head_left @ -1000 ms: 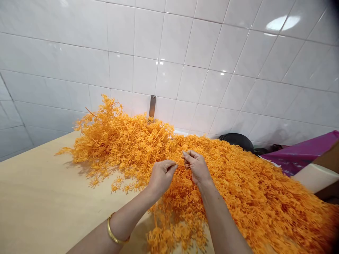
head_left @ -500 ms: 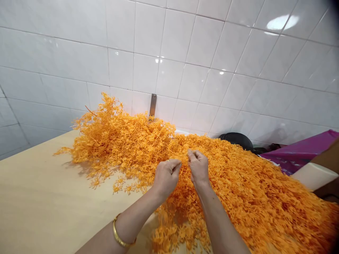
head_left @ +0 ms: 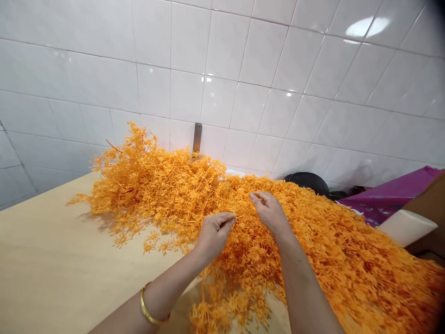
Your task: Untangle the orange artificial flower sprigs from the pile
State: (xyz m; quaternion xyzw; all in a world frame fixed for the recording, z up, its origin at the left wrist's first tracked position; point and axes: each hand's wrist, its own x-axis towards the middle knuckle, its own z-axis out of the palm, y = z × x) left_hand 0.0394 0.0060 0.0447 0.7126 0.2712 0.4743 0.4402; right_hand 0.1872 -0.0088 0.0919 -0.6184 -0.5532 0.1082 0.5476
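A large heap of orange plastic flower-like pieces [head_left: 167,185] with thin stems and spiky heads spreads across the table. My left hand [head_left: 213,234], with a gold bangle [head_left: 146,306] on its wrist, is closed in a pinch over the middle of the heap. A thin orange plastic stem [head_left: 239,215] shows at its fingertips. Just to the right, my right hand [head_left: 269,211] is held over the pieces with thumb and fingers slightly apart, and I see nothing between them. The two hands do not touch.
Bare wood-coloured tabletop [head_left: 69,246] lies at the left. A white tiled wall [head_left: 222,60] with a metal bracket [head_left: 197,138] stands behind. Black round objects [head_left: 309,182], a purple plastic sheet [head_left: 389,197] and a white roll-like object [head_left: 406,227] are at the back right.
My right hand has moved away to the right and its fingers have loosened from a pinch. The left hand stays pinched, shifted slightly left and down in view.
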